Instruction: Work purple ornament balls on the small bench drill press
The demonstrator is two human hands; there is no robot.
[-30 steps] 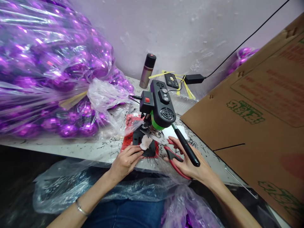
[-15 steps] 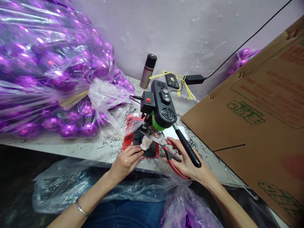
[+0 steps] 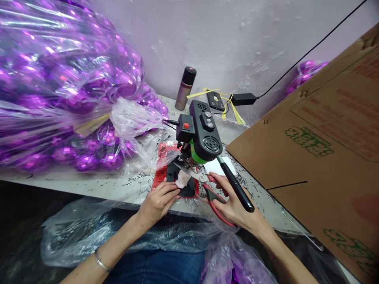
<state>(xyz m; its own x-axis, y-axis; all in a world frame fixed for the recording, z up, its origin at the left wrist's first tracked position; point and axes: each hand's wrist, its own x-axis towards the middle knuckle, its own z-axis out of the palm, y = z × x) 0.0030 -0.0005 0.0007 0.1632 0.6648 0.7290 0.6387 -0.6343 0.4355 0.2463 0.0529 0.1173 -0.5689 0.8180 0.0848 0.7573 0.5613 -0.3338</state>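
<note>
My left hand (image 3: 158,201) pinches the near-left edge of a small pale pink piece (image 3: 182,178) over a black plate (image 3: 188,191). In my right hand (image 3: 233,205) are scissors with red and black handles (image 3: 215,202); their blades point left, beside the pale piece and below the machine head. A small black and green machine (image 3: 205,126) with a red switch and a long black lever (image 3: 237,186) stands just beyond both hands. Under the plate lies a red sheet (image 3: 160,173). A white paper (image 3: 226,165) is partly behind the lever.
Plastic bags of shiny purple balls (image 3: 65,86) fill the left side. A large cardboard box (image 3: 319,150) leans in at the right. Behind the machine are a spray can (image 3: 185,88), a black power adapter (image 3: 243,99), yellow ties and a cable. Black scraps litter the table (image 3: 118,185).
</note>
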